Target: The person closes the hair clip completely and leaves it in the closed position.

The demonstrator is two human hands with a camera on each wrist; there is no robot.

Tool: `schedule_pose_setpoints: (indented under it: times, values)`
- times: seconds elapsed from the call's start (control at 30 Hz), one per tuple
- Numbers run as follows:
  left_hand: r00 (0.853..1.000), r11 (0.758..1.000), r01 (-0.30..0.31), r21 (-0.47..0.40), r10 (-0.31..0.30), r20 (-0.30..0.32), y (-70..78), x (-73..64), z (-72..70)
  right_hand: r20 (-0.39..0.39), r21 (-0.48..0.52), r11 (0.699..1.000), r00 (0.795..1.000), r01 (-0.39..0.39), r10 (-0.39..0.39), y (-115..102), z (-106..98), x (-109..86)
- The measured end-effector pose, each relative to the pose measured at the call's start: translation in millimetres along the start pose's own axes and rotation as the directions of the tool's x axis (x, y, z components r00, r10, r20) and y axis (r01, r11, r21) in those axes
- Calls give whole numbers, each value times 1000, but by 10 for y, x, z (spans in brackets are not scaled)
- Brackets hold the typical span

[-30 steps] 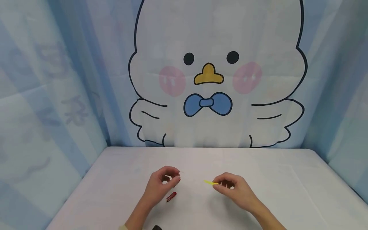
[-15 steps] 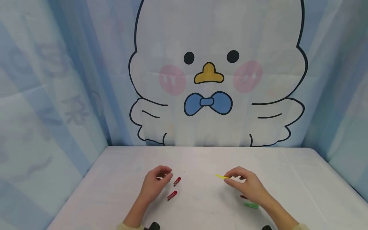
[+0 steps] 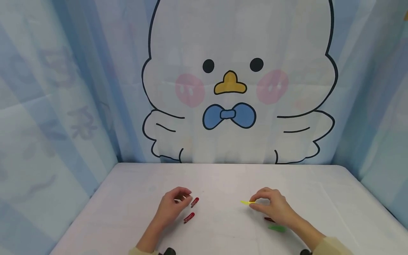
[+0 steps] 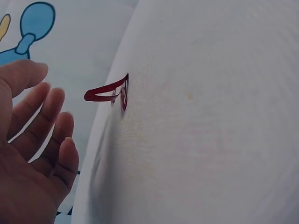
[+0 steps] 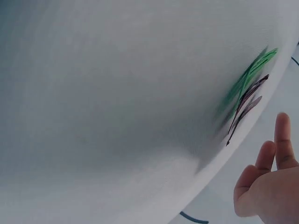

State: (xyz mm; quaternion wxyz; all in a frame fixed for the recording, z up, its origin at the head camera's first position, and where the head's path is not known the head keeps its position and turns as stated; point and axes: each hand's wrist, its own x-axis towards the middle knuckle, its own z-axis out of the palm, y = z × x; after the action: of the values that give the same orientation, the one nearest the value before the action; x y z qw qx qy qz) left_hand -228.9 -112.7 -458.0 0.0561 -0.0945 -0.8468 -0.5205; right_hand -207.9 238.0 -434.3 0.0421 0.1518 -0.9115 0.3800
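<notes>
Two red snap hair clips (image 3: 189,217) (image 4: 100,95) lie on the white table, one beyond the other. Just left of them, my left hand (image 3: 172,205) hovers with loosely bent fingers and nothing in its grasp; the left wrist view shows its fingers apart from the clips. My right hand (image 3: 275,207) pinches a thin yellow hair clip (image 3: 244,202) between thumb and index finger, above the table. Below that hand lie a green hair clip (image 3: 276,228) and a dark red clip (image 3: 269,219), partly covered in the head view. The right wrist view shows another dark clip (image 5: 245,119) beside them.
The white table (image 3: 223,180) reaches back to a pale blue curtain (image 3: 127,106) printed with a cartoon bird. More curtain hangs along the left and right sides. Dark wrist camera mounts (image 3: 170,251) show at the bottom edge.
My left hand has drawn back leftward from the far red clip, which now lies uncovered. The right hand has shifted right with the yellow clip, then dipped slightly, and the green clip came into view.
</notes>
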Motion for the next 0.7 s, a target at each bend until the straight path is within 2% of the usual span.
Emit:
schedule_pose_setpoints:
  times: [0.23,0.47,0.6,0.7]
  values:
    - [999,999,36,25,-36,11,-14,20,16,9,-143,989,999,-33,34,42,26,67]
    - [999,999,21,33,-22,40,-55,18,36,54,-159,985,996,-59,69,117,112,72]
    - [999,1000,7,26,-9,50,-62,18,36,42,-168,985,998,-42,50,137,124,64]
    - [997,1000,20,17,-22,68,-53,12,34,36,-180,983,999,-19,26,149,120,57]
